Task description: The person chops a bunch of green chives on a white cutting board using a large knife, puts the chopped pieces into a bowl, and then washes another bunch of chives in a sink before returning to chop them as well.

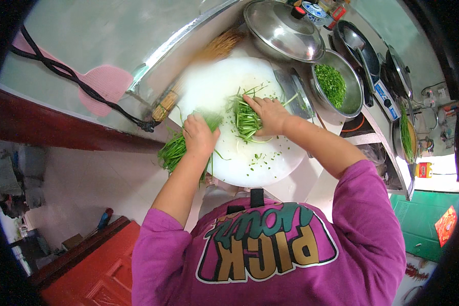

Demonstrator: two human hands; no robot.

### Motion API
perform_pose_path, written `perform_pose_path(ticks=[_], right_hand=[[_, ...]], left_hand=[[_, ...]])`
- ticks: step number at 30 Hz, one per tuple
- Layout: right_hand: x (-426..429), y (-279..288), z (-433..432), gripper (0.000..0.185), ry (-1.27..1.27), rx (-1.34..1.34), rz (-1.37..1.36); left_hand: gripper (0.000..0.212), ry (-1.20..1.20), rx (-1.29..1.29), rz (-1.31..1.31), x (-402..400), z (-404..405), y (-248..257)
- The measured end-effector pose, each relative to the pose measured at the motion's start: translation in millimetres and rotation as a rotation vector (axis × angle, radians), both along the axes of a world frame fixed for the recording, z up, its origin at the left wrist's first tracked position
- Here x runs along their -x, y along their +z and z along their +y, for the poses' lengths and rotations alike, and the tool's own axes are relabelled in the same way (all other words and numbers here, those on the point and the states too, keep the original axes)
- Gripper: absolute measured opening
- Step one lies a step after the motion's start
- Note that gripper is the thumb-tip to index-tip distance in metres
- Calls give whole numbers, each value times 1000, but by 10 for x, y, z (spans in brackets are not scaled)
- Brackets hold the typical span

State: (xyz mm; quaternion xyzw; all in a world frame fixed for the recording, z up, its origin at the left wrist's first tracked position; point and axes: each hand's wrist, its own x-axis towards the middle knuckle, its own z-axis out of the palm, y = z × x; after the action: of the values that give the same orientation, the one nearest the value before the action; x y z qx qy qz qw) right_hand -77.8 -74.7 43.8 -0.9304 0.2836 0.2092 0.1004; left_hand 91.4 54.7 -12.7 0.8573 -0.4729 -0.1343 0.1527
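My left hand [199, 134] is closed around a bunch of long green leaves [173, 150], probably chives, whose loose ends hang over the left edge of the round white cutting board [229, 164]. Near the board's middle, my right hand [272, 116] grips a bundle of short-cut green stalks [246, 119], fingers over the top and thumb on the near side. Motion blur makes it unclear whether the two bundles touch. A cleaver [293, 91] lies flat at the board's right edge, beside my right hand. Small chopped bits [262, 162] are scattered on the near part of the board.
Right of the board stands a steel bowl [352, 105] with chopped greens [329, 85]. Behind it is a lidded wok [283, 28]. A straw brush [218, 44] lies along the back ledge. Farther right are a black pan [346, 34] and a gas stove [386, 100].
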Motion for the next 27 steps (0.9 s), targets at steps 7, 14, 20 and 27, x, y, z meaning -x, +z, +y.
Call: perform_pose_path(ticks=[7, 14, 20, 27], right_hand=[[-324, -159, 306, 105, -673, -32, -167], [-416, -190, 378, 120, -879, -326, -316], [-105, -166, 393, 97, -937, -619, -561], [-662, -767, 894, 85, -470, -169, -506]], left_hand=[[59, 206, -47, 12, 20, -292, 101], [62, 256, -180, 219, -96, -438, 320], [88, -21, 15, 813, -165, -323, 620], [132, 187, -449, 248, 341, -620, 475]])
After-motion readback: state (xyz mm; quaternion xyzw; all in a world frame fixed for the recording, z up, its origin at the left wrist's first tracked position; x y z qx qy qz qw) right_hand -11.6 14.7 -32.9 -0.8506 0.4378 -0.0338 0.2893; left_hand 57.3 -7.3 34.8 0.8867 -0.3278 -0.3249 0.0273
